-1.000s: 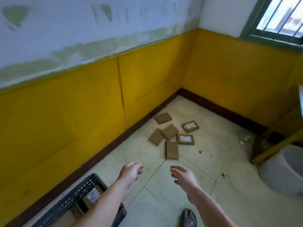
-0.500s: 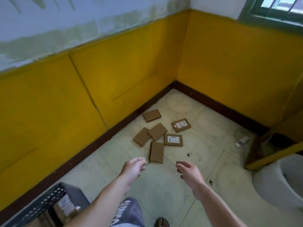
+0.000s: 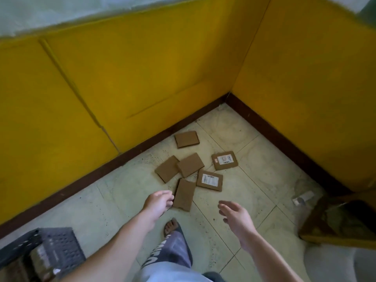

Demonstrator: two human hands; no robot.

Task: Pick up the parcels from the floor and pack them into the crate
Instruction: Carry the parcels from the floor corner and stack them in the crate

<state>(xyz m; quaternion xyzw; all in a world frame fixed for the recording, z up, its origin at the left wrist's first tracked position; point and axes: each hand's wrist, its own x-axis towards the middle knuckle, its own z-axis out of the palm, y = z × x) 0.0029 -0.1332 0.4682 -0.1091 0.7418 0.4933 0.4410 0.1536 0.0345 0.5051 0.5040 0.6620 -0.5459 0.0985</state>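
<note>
Several flat brown cardboard parcels lie on the tiled floor in the corner. The nearest parcel [image 3: 183,194] lies lengthwise just beyond my left hand [image 3: 158,202], whose loosely curled fingers hold nothing and almost touch its left edge. Two parcels show white labels: one [image 3: 209,180] beside the nearest, another [image 3: 224,160] further back. Two plain ones overlap [image 3: 190,165] [image 3: 166,168], and a last one [image 3: 187,139] lies by the skirting. My right hand [image 3: 236,215] hovers open, to the right of the nearest parcel. The dark slatted crate [image 3: 59,246] sits at the lower left with parcels inside.
Yellow walls with a dark skirting [image 3: 130,153] close off the corner. A yellow-framed wooden stand [image 3: 341,218] and a white bucket [image 3: 335,263] stand at the right. A small scrap [image 3: 303,197] lies on the floor. My sandalled foot [image 3: 172,226] is forward between my arms.
I have stepped closer to the corner and tilted down; the parcels are nearer. Both hands have reached forward, the left now close to the nearest parcel. The crate has slid to the lower left.
</note>
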